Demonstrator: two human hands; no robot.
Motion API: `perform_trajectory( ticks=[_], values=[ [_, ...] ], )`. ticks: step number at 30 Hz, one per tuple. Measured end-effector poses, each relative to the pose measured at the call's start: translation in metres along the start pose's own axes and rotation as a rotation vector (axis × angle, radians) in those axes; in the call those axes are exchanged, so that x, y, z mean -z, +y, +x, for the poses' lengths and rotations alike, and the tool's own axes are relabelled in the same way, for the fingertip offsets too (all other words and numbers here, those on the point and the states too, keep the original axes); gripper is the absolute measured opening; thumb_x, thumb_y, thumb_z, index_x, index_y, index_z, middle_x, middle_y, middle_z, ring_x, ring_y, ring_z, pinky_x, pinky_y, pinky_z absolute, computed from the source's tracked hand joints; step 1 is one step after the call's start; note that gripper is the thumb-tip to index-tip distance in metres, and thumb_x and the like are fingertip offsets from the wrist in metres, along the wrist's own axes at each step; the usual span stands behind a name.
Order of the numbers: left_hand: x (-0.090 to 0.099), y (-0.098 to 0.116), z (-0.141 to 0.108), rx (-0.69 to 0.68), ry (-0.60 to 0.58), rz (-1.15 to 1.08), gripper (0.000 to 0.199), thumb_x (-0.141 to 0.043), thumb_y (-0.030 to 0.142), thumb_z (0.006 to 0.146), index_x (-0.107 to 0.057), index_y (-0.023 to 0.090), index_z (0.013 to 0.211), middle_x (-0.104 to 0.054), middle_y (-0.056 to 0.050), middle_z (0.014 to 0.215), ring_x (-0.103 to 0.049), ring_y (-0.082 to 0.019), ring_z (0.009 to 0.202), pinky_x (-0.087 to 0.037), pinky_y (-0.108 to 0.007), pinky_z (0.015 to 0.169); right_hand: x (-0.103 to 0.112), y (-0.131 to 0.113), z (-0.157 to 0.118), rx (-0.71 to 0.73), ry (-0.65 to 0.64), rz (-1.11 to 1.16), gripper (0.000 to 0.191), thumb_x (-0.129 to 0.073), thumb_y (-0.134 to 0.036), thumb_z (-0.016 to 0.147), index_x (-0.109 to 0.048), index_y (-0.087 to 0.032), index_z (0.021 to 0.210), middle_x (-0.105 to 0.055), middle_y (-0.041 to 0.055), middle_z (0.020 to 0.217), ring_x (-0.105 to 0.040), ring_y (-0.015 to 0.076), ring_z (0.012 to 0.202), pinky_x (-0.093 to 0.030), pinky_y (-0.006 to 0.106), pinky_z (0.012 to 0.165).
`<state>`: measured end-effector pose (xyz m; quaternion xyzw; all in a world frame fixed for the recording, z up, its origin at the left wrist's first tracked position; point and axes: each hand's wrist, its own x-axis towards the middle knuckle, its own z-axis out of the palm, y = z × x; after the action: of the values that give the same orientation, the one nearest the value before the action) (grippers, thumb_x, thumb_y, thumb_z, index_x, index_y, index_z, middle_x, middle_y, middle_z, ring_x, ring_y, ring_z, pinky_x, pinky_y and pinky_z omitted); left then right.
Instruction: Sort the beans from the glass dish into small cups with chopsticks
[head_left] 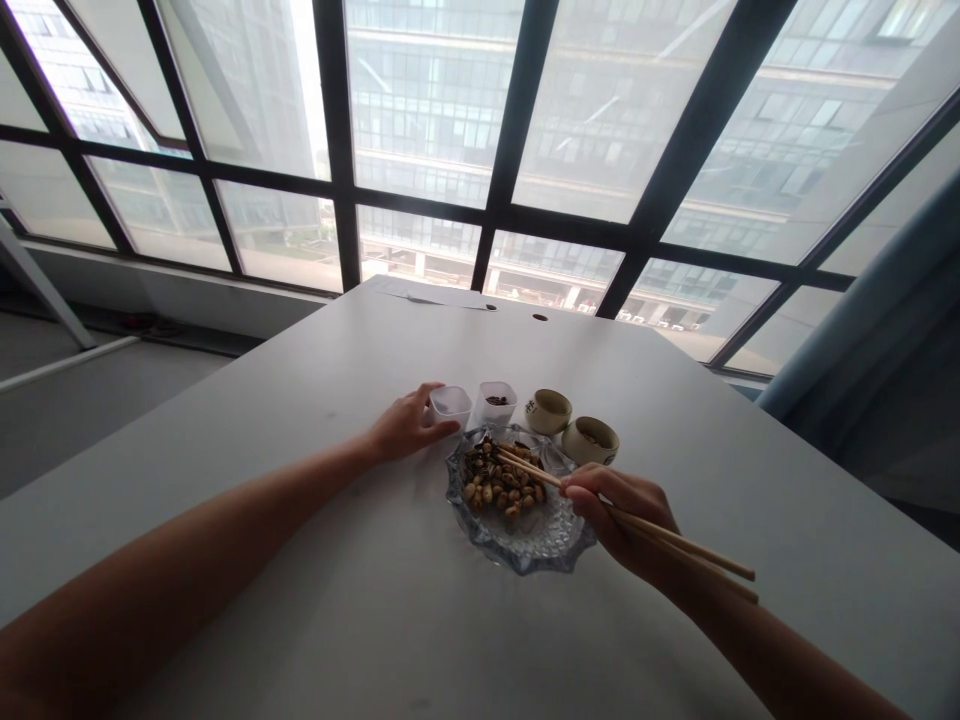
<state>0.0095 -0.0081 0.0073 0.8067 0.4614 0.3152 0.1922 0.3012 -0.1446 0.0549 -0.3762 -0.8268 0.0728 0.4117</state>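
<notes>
My right hand (pixel 619 508) is closed around a pair of wooden chopsticks (pixel 675 537). Their tips touch a mix of nuts and seeds (pixel 504 482) heaped in a scalloped clear glass dish (pixel 551 535). My left hand (pixel 407 422) grips a small translucent plastic container (pixel 451 402) from its left side, thumb in front and fingers behind. No contents show inside that container. Beside it stands a second plastic container (pixel 499 410) with some dark pieces in it. Whether anything is pinched between the chopstick tips cannot be made out.
Two small beige cups (pixel 546 411) stand right of the containers, the nearer cup (pixel 590 440) holding something small. Papers (pixel 427 293) lie at the far end of the white table (pixel 322 560), near two round holes. Large windows rise behind; a blue curtain (pixel 862 310) hangs at right.
</notes>
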Motion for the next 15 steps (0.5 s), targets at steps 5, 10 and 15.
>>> perform_trajectory(
  ticks=[5,10,15],
  values=[
    [-0.0002,0.0002,0.0001,-0.006,0.001,-0.007,0.081,-0.06,0.066,0.076,-0.044,0.014,0.136,-0.066,-0.017,0.118,-0.063,-0.032,0.109,-0.048,-0.045,0.094,0.0004,-0.0006,-0.0008,0.054,-0.015,-0.002,0.021,-0.056,-0.032,0.092,-0.069,-0.023,0.079,-0.072,0.0055,0.069,-0.067,0.017,0.056,-0.053,0.025,0.051],
    [-0.0006,-0.0014,0.0004,-0.013,0.003,-0.014,0.08,-0.06,0.066,0.076,-0.044,0.015,0.136,-0.067,-0.016,0.118,-0.063,-0.031,0.107,-0.048,-0.045,0.094,-0.0011,-0.0036,-0.0026,-0.064,0.018,0.055,0.032,-0.057,-0.045,0.091,-0.069,-0.023,0.072,-0.07,0.0045,0.061,-0.065,0.0162,0.051,-0.053,0.026,0.05],
    [-0.001,-0.0025,0.0007,-0.017,0.002,-0.003,0.081,-0.059,0.068,0.076,-0.044,0.015,0.136,-0.066,-0.017,0.118,-0.063,-0.032,0.108,-0.049,-0.045,0.094,-0.003,0.0035,0.0067,-0.431,0.369,0.439,0.042,-0.059,-0.058,0.087,-0.065,-0.02,0.069,-0.066,0.0028,0.05,-0.054,0.0131,0.035,-0.043,0.024,0.034]
  ],
)
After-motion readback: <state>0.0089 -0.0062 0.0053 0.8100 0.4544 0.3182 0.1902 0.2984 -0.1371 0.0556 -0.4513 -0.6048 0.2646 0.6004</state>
